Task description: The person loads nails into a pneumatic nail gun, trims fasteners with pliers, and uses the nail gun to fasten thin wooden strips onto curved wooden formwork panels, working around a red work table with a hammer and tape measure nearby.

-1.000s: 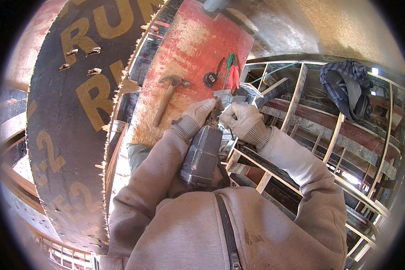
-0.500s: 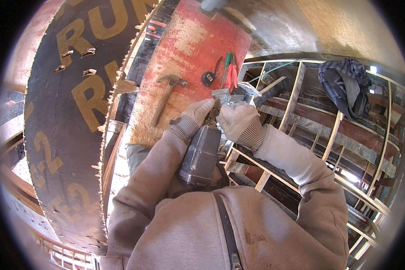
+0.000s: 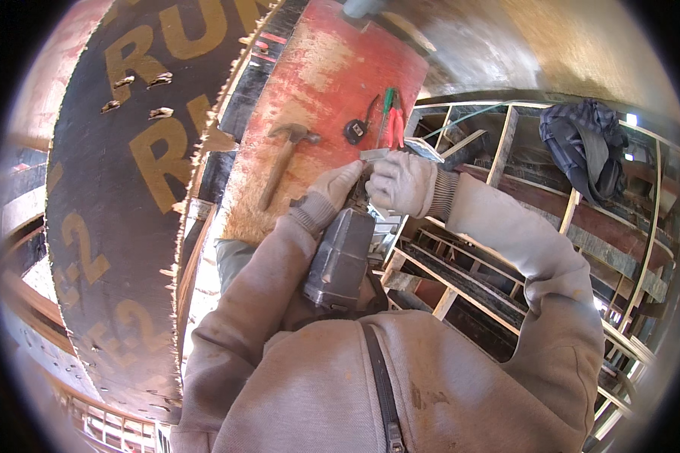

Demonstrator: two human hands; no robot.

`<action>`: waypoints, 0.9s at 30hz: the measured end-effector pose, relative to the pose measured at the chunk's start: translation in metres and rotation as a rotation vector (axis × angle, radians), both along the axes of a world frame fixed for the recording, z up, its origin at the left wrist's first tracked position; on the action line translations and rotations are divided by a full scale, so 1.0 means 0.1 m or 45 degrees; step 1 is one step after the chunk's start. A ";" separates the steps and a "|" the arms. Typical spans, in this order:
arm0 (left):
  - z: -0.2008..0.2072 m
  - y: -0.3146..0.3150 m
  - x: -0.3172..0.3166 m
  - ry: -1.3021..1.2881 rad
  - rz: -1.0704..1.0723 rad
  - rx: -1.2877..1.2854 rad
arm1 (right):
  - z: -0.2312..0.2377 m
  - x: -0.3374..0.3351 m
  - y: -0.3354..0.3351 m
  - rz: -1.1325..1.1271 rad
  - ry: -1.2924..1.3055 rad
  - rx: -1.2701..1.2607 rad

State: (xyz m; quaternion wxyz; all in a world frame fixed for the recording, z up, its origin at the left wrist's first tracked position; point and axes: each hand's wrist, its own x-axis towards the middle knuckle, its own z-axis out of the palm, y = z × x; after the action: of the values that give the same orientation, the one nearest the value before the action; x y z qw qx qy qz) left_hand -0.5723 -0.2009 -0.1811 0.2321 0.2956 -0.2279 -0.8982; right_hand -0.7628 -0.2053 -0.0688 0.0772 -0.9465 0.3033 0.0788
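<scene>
Curling in at the front end of the dark grey boxy tool [image 3: 340, 260], the right hand [image 3: 404, 185] has its gloved fingers folded nearly into a fist; can't tell what, if anything, they pinch. Left hand [image 3: 334, 187]: fingers bent, gathered by the tool's metal nose [image 3: 359, 198], thumb side facing the other hand; hold looks like a steadying one, but the tips are hidden, so contact unclear. Hands near each other, nose between them.

Tool lies between the forearms, body toward the wearer's front; what props it underneath is hidden. Step looks like close two-handed handling of the nose. To do it well: left should anchor so the body can't twist, right should make small controlled moves, wrist loose. Keep cuffs and glove fabric off moving parts, power off.

Just beyond: pale metal pieces [image 3: 374, 154], partly covered by the right hand. On the worn red surface [image 3: 317, 98]: hammer [image 3: 281, 170], tape measure [image 3: 355, 132], red-handled pliers [image 3: 395, 127]. Right side is open framing [image 3: 504, 143], gaps below, so small parts belong over the surface.
</scene>
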 end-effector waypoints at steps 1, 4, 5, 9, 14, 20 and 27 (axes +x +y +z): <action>0.02 -0.01 0.01 -0.029 -0.011 -0.027 | 0.06 0.02 0.02 -0.110 -0.029 0.008; 0.07 -0.01 0.05 -0.107 -0.048 -0.091 | 0.25 0.15 0.20 -0.733 -0.207 0.389; 0.09 -0.01 0.06 -0.126 -0.056 -0.111 | 0.31 0.19 0.26 -0.992 -0.280 0.573; 0.05 -0.01 0.04 0.007 -0.105 0.031 | 0.41 0.30 0.36 -1.133 -0.120 0.625; -0.04 0.00 -0.02 -0.117 -0.055 -0.084 | 0.35 0.25 0.12 -0.085 0.160 -0.120; 0.11 0.01 0.06 -0.016 0.009 -0.021 | 0.46 0.10 -0.04 0.018 -0.190 -0.323; 0.14 -0.03 0.03 0.086 0.064 -0.051 | 0.32 0.11 0.21 -1.617 -0.758 0.779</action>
State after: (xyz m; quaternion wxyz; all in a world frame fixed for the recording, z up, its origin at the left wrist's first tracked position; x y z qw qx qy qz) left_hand -0.5693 -0.2042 -0.1670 0.2679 0.2658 -0.2305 -0.8969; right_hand -0.7516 -0.1844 -0.0369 0.4447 -0.5083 0.7202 -0.1585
